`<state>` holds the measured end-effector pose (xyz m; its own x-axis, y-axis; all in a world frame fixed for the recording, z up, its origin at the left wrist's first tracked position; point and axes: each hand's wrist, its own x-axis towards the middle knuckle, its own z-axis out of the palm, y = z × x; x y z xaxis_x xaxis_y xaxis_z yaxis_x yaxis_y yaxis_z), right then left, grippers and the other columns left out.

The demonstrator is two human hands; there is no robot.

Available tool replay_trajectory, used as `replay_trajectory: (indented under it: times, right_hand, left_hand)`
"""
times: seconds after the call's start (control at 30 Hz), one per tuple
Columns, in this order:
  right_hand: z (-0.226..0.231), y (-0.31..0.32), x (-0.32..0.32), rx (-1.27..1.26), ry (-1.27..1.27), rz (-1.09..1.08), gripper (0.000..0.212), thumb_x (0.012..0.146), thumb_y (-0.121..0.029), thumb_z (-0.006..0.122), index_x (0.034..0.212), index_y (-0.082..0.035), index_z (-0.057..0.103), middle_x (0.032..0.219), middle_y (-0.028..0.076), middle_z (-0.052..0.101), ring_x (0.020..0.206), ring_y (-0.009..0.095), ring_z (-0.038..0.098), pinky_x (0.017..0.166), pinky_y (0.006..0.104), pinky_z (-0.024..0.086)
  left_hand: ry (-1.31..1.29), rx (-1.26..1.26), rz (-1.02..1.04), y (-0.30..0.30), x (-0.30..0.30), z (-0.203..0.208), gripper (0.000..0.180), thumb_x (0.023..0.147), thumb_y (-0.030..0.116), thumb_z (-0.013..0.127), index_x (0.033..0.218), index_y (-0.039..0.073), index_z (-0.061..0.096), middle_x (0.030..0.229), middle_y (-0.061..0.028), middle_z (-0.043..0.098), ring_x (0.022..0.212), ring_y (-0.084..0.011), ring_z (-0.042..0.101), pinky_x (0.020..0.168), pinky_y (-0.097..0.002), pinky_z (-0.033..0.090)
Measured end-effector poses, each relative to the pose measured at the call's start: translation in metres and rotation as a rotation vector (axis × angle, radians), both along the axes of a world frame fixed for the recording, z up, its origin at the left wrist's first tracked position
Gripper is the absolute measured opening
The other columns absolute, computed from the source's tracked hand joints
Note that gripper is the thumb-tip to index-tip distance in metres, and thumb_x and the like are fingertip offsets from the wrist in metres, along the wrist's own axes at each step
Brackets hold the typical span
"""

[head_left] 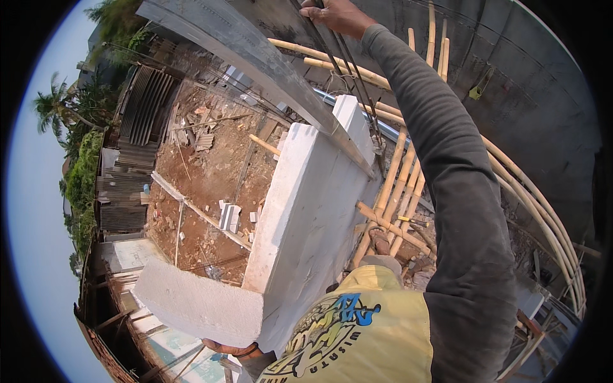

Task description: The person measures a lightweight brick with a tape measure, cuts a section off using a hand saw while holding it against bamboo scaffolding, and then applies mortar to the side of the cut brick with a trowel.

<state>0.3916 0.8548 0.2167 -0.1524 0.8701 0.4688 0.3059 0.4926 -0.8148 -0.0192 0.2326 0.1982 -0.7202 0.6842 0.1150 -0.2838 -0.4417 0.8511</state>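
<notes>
My left hand (pixel 231 348) is at the lower edge, its fingers curled under a white lightweight concrete block (pixel 198 303). The block's near end meets the end of a white block wall (pixel 306 210); I cannot tell whether it rests on it. My right arm reaches far up, and my right hand (pixel 345 18) is closed around thin dark steel bars (pixel 348 60) that rise beyond the wall's far end. A long grey board (pixel 255 60) slants down to the wall's right face, left of the bars.
Bamboo poles (pixel 399 185) form scaffolding on the right, with a sandalled foot (pixel 379 242) on them. A dark grey wall (pixel 530 96) stands behind. Below left lies rubble-strewn ground (pixel 204 166) with a corrugated metal fence (pixel 124 191). More long bamboo poles (pixel 536 204) curve along the right.
</notes>
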Motion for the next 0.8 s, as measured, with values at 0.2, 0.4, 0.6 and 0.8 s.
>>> replay_trajectory:
  times: [0.2, 0.4, 0.6, 0.8]
  right_hand:
    - [-0.006, 0.011, 0.012, 0.209, -0.124, -0.128, 0.028, 0.091, -0.027, 0.063, 0.101, -0.003, 0.072, 0.103, 0.022, 0.071, 0.103, 0.038, 0.067, 0.089, 0.0453, 0.05]
    - [-0.017, 0.017, 0.019, 0.206, -0.079, -0.124, 0.025, 0.091, -0.026, 0.062, 0.096, -0.003, 0.07, 0.099, 0.023, 0.071, 0.101, 0.038, 0.067, 0.087, 0.0461, 0.05]
    - [0.002, -0.046, 0.059, 0.081, 0.009, -0.245, 0.033, 0.094, -0.029, 0.064, 0.109, -0.001, 0.066, 0.099, 0.018, 0.07, 0.096, 0.031, 0.067, 0.087, 0.0419, 0.05]
    - [-0.024, -0.133, 0.068, 0.285, 0.267, -0.316, 0.047, 0.098, -0.03, 0.057, 0.125, 0.009, 0.053, 0.112, 0.023, 0.064, 0.105, 0.034, 0.063, 0.094, 0.0445, 0.05]
  left_hand:
    - [0.014, 0.032, -0.208, 0.055, -0.005, 0.03, 0.079, 0.092, 0.051, 0.065, 0.154, 0.011, 0.037, 0.154, -0.0166, 0.044, 0.134, -0.0387, 0.048, 0.11, -0.0634, 0.04]
    - [0.047, 0.018, 0.016, 0.084, -0.001, 0.038, 0.084, 0.089, 0.048, 0.069, 0.154, 0.008, 0.034, 0.149, -0.0201, 0.047, 0.129, -0.0392, 0.052, 0.105, -0.0623, 0.046]
    - [-0.045, 0.095, 0.012, 0.061, -0.016, 0.03, 0.082, 0.086, 0.04, 0.07, 0.152, 0.006, 0.036, 0.147, -0.0217, 0.048, 0.129, -0.0417, 0.052, 0.105, -0.0641, 0.047]
    - [0.185, 0.031, 0.499, -0.005, -0.019, 0.026, 0.073, 0.08, 0.028, 0.07, 0.142, -0.001, 0.044, 0.133, -0.0181, 0.055, 0.123, -0.0348, 0.055, 0.106, -0.0502, 0.046]
